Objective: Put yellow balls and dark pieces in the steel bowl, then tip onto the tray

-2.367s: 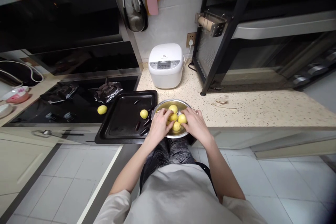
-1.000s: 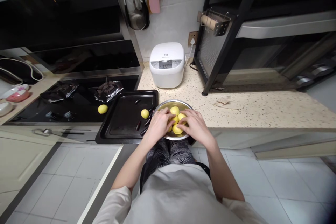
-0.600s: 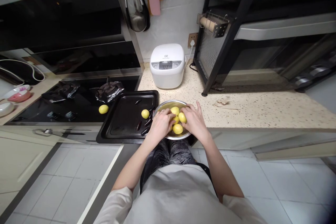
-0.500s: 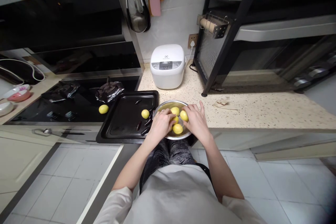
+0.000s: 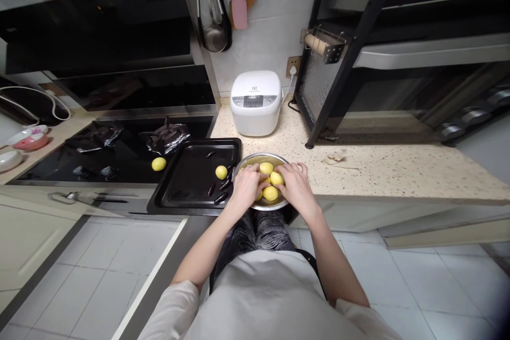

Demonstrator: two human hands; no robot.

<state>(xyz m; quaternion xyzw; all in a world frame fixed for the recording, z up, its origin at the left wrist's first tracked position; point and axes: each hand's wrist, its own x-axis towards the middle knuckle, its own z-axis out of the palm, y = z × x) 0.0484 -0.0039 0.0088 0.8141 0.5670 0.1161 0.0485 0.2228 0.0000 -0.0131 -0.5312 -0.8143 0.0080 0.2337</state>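
Observation:
A round metal bowl (image 5: 285, 202) stands at the counter's front edge with several yellow lemons in it. One lemon (image 5: 266, 168) lies at the back of the bowl and another lemon (image 5: 270, 193) at the front. My right hand (image 5: 295, 183) has its fingers curled round a lemon (image 5: 276, 178) on the bowl's right side. From the left, my left hand (image 5: 247, 185) reaches over the rim, its fingers closed on a lemon that they partly cover. Left of the bowl is a black baking tray (image 5: 181, 170) with a single lemon (image 5: 221, 172) and several dark, glossy oblong pieces (image 5: 221, 198).
Another lemon (image 5: 159, 163) rests on the black gas hob (image 5: 131, 167). A white rice cooker (image 5: 256, 109) stands behind the bowl. To the right is a black rack (image 5: 319, 111) holding an oven. Dry scraps (image 5: 333, 160) lie on the speckled counter (image 5: 382, 170).
My right hand has moved slightly left, and the lemon in it has shifted inward toward the others. My left hand stays over the bowl's left side. The view has tilted a little.

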